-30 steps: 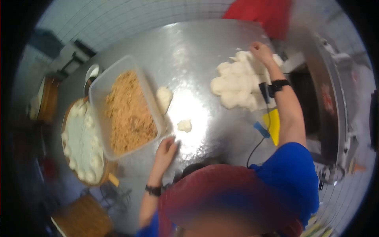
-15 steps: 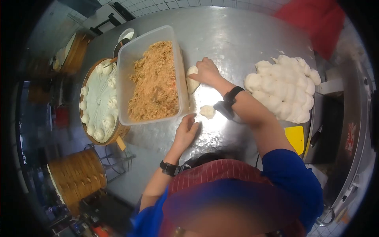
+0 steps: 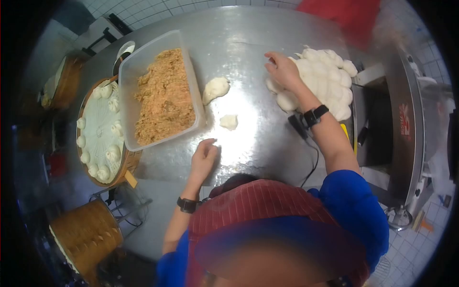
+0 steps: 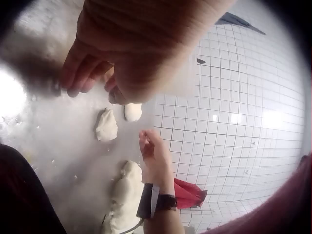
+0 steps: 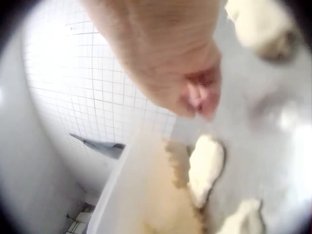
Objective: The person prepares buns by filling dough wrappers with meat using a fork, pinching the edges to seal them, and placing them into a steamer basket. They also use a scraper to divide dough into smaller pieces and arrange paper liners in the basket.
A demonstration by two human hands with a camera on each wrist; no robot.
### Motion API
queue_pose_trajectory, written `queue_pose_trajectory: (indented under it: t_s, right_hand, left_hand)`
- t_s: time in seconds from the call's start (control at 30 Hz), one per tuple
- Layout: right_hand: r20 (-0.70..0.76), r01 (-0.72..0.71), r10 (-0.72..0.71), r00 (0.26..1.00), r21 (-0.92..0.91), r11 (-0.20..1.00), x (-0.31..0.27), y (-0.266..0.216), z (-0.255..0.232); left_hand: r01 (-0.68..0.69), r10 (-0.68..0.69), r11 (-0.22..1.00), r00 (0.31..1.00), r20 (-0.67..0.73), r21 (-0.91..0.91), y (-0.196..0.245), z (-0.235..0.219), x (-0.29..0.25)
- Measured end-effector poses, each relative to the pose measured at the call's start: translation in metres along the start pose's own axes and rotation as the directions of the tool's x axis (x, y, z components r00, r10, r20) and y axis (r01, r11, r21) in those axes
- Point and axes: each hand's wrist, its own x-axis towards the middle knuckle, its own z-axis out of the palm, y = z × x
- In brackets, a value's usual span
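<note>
My right hand (image 3: 283, 71) is over the left edge of a broad pile of white dough lumps (image 3: 325, 79), its fingers pointing left and loosely bent. Nothing shows between those fingers in the right wrist view, where the hand (image 5: 195, 83) hangs above the steel. A longish dough lump (image 3: 216, 90) lies just right of a plastic tub (image 3: 197, 103) of crumbly orange-brown filling (image 3: 165, 100). Nearer me is a smaller dough piece (image 3: 229, 122). Close to the tub's front corner my left hand (image 3: 203, 160) rests with relaxed fingers, holding nothing.
Left of the tub stands a round steamer tray (image 3: 131, 165) with pleated buns (image 3: 113, 153) round its edge. A pot handle (image 3: 125, 56) shows behind it. A cable (image 3: 315, 160) hangs from the right wrist device. Stacked steamers (image 3: 88, 225) stand lower left.
My right hand went from the dough pile to the long lump beside the tub, then back right to the pile's edge. That lump now lies farther from the tub wall. My left hand stays put.
</note>
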Motion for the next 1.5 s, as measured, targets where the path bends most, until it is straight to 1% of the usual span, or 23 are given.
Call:
queue_pose_trajectory:
  t_s: [0.03,0.1,0.23,0.3,0.33,0.37,0.43,0.47,0.57,0.7,0.77,0.83,0.9,0.93,1.0,1.03,1.1,1.17,1.23,1.33,1.4,1.43,1.5]
  right_hand:
    - [-0.007,-0.009,0.009,1.000,-0.009,1.000,0.000,0.013,-0.008]
    - [0.240,0.052,-0.007,0.971,-0.182,0.982,0.005,0.036,-0.015]
    - [0.261,0.194,-0.163,0.952,-0.096,0.976,-0.007,0.043,0.005]
    - [0.383,0.372,-0.237,0.893,-0.331,0.867,-0.018,0.036,0.010]
    - [0.456,0.371,-0.179,0.872,-0.378,0.848,-0.021,0.020,0.000]
    - [0.449,0.363,-0.173,0.876,-0.382,0.850,-0.027,0.012,-0.001]
    - [0.539,0.497,-0.210,0.816,-0.469,0.730,-0.034,0.001,-0.004]
    - [0.455,0.516,-0.309,0.835,-0.452,0.728,-0.037,0.014,0.005]
    - [0.317,0.454,-0.353,0.880,-0.347,0.820,-0.025,0.024,0.001]
    - [0.269,0.344,-0.264,0.926,-0.314,0.885,-0.015,0.031,0.008]
    - [0.473,0.328,-0.105,0.875,-0.419,0.846,-0.021,0.024,0.008]
    - [0.471,0.331,-0.085,0.878,-0.469,0.819,-0.030,0.022,0.005]
    - [0.240,0.202,-0.160,0.958,-0.164,0.966,-0.044,0.019,0.000]
    - [0.237,0.194,-0.152,0.960,-0.165,0.967,-0.054,0.017,-0.002]
    - [-0.162,0.092,-0.089,0.983,0.006,0.996,-0.085,0.009,-0.021]
    - [-0.162,0.066,-0.065,0.985,0.003,0.998,-0.103,0.010,-0.030]
    - [-0.398,-0.118,0.107,0.911,-0.003,0.993,-0.145,0.016,-0.053]
    - [-0.464,-0.380,0.323,0.824,-0.030,0.925,-0.187,0.033,-0.066]
    - [-0.504,-0.518,0.357,0.787,-0.224,0.826,-0.233,0.057,-0.079]
    - [-0.480,-0.614,0.428,0.766,-0.347,0.709,-0.280,0.081,-0.093]
    - [-0.382,-0.725,0.617,0.688,-0.408,0.555,-0.291,0.090,-0.096]
    - [-0.394,-0.720,0.604,0.693,-0.411,0.559,-0.289,0.088,-0.101]
    - [-0.187,-0.774,0.781,0.596,-0.391,0.498,-0.285,0.085,-0.112]
  left_hand:
    - [-0.004,0.004,1.000,1.000,0.014,-0.002,0.001,0.000,-0.001]
    - [-0.070,0.060,0.993,0.992,0.113,0.092,0.008,0.002,0.002]
    - [-0.077,0.075,0.997,0.988,0.136,0.015,0.020,0.010,0.006]
    - [-0.031,0.027,0.999,0.990,0.137,0.025,0.030,0.013,0.003]
    - [-0.032,0.028,0.999,0.988,0.149,0.029,0.036,0.013,0.000]
    - [-0.066,0.054,0.995,0.986,0.156,0.070,0.043,0.012,-0.002]
    - [-0.119,0.098,0.986,0.980,0.174,0.117,0.044,0.008,-0.001]
    - [-0.098,0.080,0.990,0.984,0.161,0.105,0.032,0.005,-0.002]
    - [-0.125,0.096,0.981,0.977,0.192,0.150,0.004,0.003,0.004]
    - [-0.123,0.086,0.984,0.961,0.263,0.127,0.019,0.007,0.007]
    - [-0.167,0.119,0.972,0.957,0.263,0.166,0.019,0.009,0.010]
    - [-0.175,0.126,0.973,0.950,0.284,0.153,0.015,0.009,0.012]
    - [-0.143,0.096,0.979,0.951,0.294,0.144,0.013,0.006,0.013]
    - [-0.144,0.094,0.979,0.949,0.302,0.147,0.012,0.003,0.014]
    - [-0.145,0.086,0.978,0.934,0.346,0.147,0.010,-0.003,0.018]
    - [-0.138,0.073,0.979,0.927,0.367,0.152,0.010,-0.005,0.020]
    - [-0.121,0.092,0.991,0.929,0.359,0.059,0.019,0.000,0.024]
    - [-0.070,0.063,0.998,0.918,0.392,0.005,0.025,0.006,0.028]
    - [-0.202,0.167,0.978,0.902,0.398,0.045,0.016,0.009,0.042]
    - [-0.099,0.096,0.995,0.879,0.466,-0.019,0.056,0.028,0.028]
    - [-0.066,0.079,0.997,0.841,0.535,-0.044,0.064,0.039,0.034]
    - [-0.079,0.097,0.995,0.841,0.532,-0.057,0.066,0.046,0.039]
    - [-0.227,0.215,0.973,0.819,0.532,-0.043,0.073,0.061,0.049]
